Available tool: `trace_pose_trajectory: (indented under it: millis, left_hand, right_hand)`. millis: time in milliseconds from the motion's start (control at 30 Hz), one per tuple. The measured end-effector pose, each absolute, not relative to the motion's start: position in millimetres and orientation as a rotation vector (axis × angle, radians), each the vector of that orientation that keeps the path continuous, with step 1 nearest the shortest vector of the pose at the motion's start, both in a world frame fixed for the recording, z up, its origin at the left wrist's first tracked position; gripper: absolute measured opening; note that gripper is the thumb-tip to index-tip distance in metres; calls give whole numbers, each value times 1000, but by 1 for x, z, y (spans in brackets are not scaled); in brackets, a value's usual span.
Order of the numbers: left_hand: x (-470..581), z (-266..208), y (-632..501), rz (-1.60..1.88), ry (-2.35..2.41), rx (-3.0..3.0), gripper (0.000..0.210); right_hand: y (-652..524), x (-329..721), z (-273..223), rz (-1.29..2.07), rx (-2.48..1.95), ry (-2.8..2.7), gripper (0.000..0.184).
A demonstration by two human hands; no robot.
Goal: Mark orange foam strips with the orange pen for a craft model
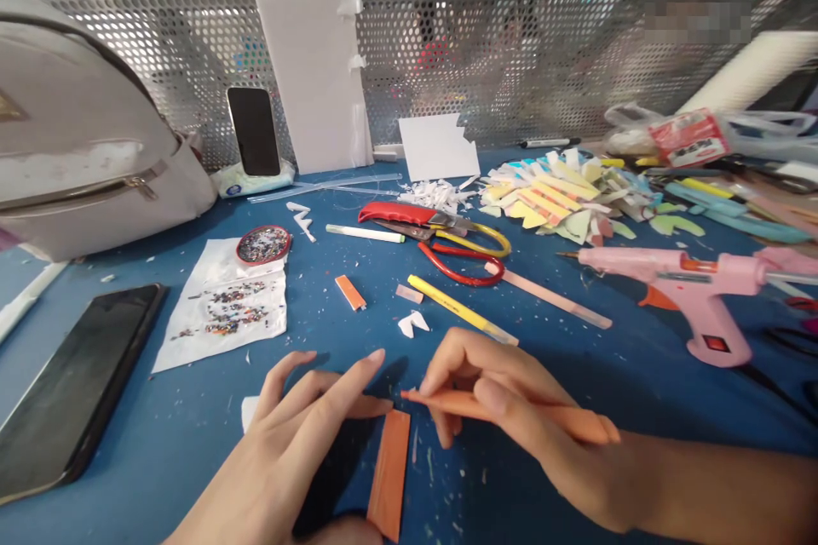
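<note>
My right hand (pixel 543 434) is closed around an orange highlighter marker (pixel 460 403), its tip pointing left. The tip hovers near the upper end of a narrow orange strip (pixel 389 473) on the blue table. I cannot tell whether the two touch. Along the strip's left side lies my left hand (pixel 290 438), with one fingertip at the strip's top end and the thumb at its bottom end, steadying it. The other fingers are spread and raised. A smaller orange piece (pixel 350 292) and a white cut scrap (pixel 413 323) lie just beyond the hands.
Red-and-yellow-handled scissors (pixel 460 264), a red-handled cutter (pixel 409 214) and a yellow marker (pixel 457 306) lie ahead. A pink glue gun (pixel 690 281) is at right, near heaped paper scraps (pixel 555 196). At left are a phone (pixel 83 392), beads on white paper (pixel 192 298) and a backpack (pixel 89 136).
</note>
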State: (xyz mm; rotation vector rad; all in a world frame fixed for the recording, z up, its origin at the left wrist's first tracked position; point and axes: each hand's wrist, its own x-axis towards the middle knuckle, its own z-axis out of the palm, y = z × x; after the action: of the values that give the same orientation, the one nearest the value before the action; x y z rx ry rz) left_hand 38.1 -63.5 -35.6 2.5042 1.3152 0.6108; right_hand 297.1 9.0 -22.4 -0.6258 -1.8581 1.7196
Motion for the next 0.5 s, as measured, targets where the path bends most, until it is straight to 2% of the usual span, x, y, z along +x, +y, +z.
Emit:
trace_pose_trajectory:
  millis: [267, 500]
  left_hand:
    - [40, -33, -65, 553, 1130, 2572, 67]
    - [42, -37, -67, 591, 1240, 2643, 87]
  right_hand:
    - [10, 298, -28, 1496, -667, -1775, 38]
    - [9, 296, -26, 1444, -667, -1870, 30]
